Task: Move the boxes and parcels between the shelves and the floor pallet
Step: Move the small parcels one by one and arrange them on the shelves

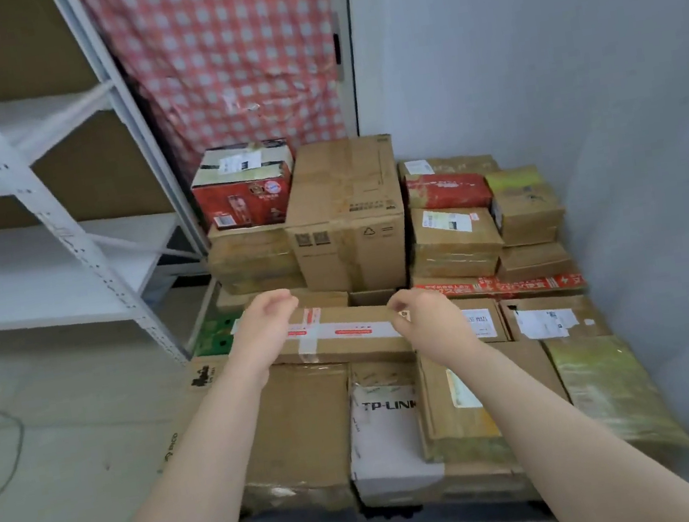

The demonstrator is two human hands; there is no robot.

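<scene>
Through the head camera I look down on a long flat brown cardboard box (344, 332) sealed with white and red tape, and I place everything else from it. It lies on top of the stack on the dark floor pallet (394, 515), crosswise to me.

My left hand (268, 319) is at its left end and my right hand (420, 314) at its right end, both with curled fingers. I cannot tell whether either has closed on the cardboard or only hovers against it. Taking the two ends makes sense to me: a box this long would tip if lifted from one side.

Behind the long box stands one tall brown carton (345, 216), with one red printed carton (243, 195) on the pile to that carton's left. I judge the tall pieces are kept at the back, against the wall, so the lower ones stay reachable.

In front of the long box I count four parcels in a row:
- one plain brown carton (302, 437)
- one white TP-LINK box (386, 433)
- one brown flat box with a yellow label (458, 404)
- one greenish wrapped parcel (612, 390)

They sit edge to edge, which probably stops them sliding.

To the right of the long box lies one flat box with red tape (498, 287).

Up and to the left of the long box is the white metal shelf rack (66, 266). I count two of its boards in view, likely where this box is headed.
</scene>
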